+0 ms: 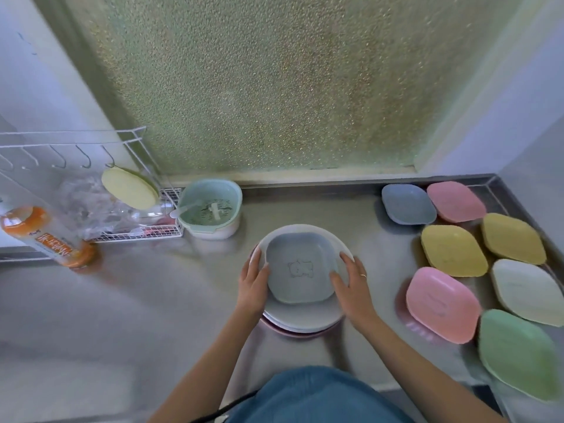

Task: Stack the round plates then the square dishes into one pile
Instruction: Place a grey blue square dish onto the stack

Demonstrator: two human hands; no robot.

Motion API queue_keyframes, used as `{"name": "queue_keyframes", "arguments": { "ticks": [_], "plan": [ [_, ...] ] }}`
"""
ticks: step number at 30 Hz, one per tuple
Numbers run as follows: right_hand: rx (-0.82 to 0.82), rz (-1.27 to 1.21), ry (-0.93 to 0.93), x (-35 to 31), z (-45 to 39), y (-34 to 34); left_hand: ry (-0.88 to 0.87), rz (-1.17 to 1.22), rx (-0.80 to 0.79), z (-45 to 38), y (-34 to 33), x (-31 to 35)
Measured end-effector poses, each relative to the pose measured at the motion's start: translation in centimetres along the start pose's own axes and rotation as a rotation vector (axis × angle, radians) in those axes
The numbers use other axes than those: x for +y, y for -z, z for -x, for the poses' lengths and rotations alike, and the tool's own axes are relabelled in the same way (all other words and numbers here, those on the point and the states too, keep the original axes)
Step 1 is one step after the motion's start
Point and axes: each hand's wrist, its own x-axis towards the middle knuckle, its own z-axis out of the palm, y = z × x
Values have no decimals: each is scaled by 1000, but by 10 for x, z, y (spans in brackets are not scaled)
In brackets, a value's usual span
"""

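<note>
A pile of round plates [305, 320] sits in the middle of the steel counter, pale ones on top of a pink one at the bottom. A blue-grey square dish [300, 267] with a bear outline lies on top of the pile. My left hand [253, 282] touches the dish's left edge and my right hand [351, 283], with a ring, touches its right edge, fingers fairly straight. Several more square dishes lie to the right: blue [407, 204], pink [456, 201], two yellow [453, 250], another pink [441, 303], white [526, 290] and green [518, 352].
A mint colander bowl [210, 207] stands behind the pile to the left. Beside it is a white wire rack [137, 232] with a yellow sponge [129, 187]. An orange bottle [45, 236] stands at far left. The counter's raised edge [518, 206] runs along the right.
</note>
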Motion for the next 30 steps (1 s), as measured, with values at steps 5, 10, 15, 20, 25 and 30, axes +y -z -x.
{"name": "queue_keyframes", "arguments": {
  "ticks": [5,10,15,20,25,30],
  "plan": [
    [43,52,-32,24,-16,48,-16,-5,-62,-2,-57,13],
    [34,93,-74,39,-28,76,-19,-3,-31,1,-93,22],
    [56,29,-11,50,-27,89,-12,-10,11,1,-100,16],
    [444,189,-94,85,-36,133,30,50,69,2,-102,7],
    [424,358,-365,136,-47,168,-6,56,134,8,-111,5],
    [327,530,-375,157,-52,174,-11,-72,180,18,-118,8]
  ]
}}
